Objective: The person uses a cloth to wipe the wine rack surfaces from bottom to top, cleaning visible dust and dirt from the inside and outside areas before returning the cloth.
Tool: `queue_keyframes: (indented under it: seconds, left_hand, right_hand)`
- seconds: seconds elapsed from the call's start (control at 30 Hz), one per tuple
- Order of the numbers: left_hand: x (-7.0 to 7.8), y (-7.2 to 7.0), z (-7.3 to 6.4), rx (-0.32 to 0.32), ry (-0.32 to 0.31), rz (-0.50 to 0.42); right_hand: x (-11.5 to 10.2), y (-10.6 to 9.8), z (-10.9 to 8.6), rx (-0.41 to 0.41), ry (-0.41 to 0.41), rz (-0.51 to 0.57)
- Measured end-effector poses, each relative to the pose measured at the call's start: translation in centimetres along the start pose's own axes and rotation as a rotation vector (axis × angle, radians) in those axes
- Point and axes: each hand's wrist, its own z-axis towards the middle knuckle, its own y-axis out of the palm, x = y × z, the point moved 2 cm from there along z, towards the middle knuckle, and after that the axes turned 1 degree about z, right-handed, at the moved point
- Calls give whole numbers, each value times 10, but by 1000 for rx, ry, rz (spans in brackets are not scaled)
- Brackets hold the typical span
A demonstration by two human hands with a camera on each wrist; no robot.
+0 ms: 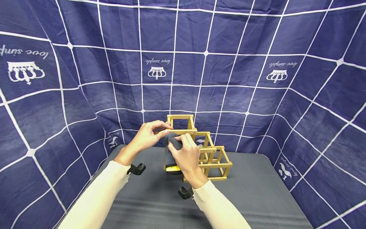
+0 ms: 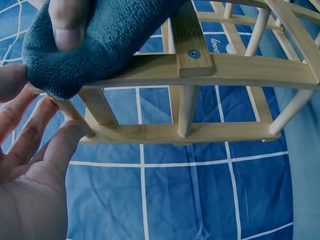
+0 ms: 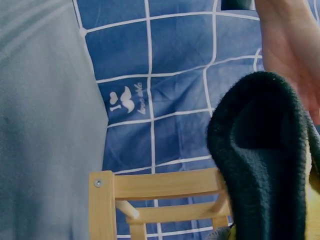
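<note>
A dark, fuzzy slipper [image 1: 171, 152] with a yellow edge stands against the left end of a stepped wooden rack [image 1: 210, 150]. My right hand [image 1: 186, 154] grips it from the right. The right wrist view looks into the slipper's dark plush opening [image 3: 265, 125]. In the left wrist view, one thumb presses into the slipper's plush end [image 2: 115, 45], which lies over the rack's bar. My left hand [image 1: 148, 135] holds the rack's upper left corner, its fingers curved about a round rung [image 2: 75, 117]. The left thumb [image 2: 11, 82] touches the slipper's end.
The rack stands on a grey cloth surface [image 1: 257, 184], its open wooden frames stepping down to the right. Blue cloth [image 1: 228, 70] with white grid lines hangs behind and on both sides. A black wrist mount [image 1: 137, 169] sits at each wrist.
</note>
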Motion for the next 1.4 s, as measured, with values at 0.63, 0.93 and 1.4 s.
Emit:
queue_keyframes:
  seconds: [0.63,0.93,1.4]
  left_hand:
    - [-2,1,-1,12,-6,-24]
    - [-3,2,-1,-2,-14,-35]
    - [-1,2,-3,27,-1,30]
  right_hand:
    - [-3,6,-11,-68,-1,-61]
    - [2,-12,-12,-42,-42,47]
    - [-5,-30,20,107,-53,32]
